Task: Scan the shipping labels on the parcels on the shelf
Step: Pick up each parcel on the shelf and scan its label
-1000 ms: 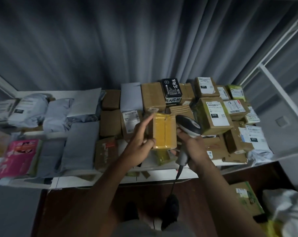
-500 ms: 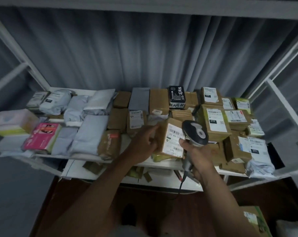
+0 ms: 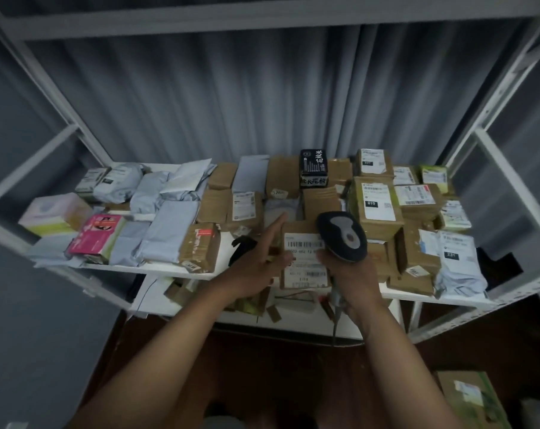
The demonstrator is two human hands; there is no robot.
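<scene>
We hold a small brown parcel (image 3: 304,258) between our two hands, at the front edge of the white shelf (image 3: 157,269), its shipping label (image 3: 305,257) turned up toward us with the barcode near its top. Our left hand (image 3: 259,267) is at the parcel's left side: the forefinger stretches straight along the upper left corner and the thumb meets the left edge, the fingers mostly extended and not wrapped round the box (whether the lower fingers reach underneath we cannot tell). Our right hand (image 3: 350,277) is curled tight around the grip of the scanner (image 3: 343,235), whose dark rounded head with its grey trigger panel hangs over the parcel's upper right corner, overlapping the label's right edge. The scanner's cable (image 3: 335,317) drops from below the right hand toward the floor.

The two hands are near each other, the parcel filling the gap between them. Behind it the shelf is crowded: brown cartons in the middle, a black box (image 3: 313,168) with white characters at the back, grey mailer bags (image 3: 166,230) to the left, a pink box (image 3: 96,233) near the left front corner, and labelled cartons stacked on the right, among them one marked 010 (image 3: 376,202).
</scene>
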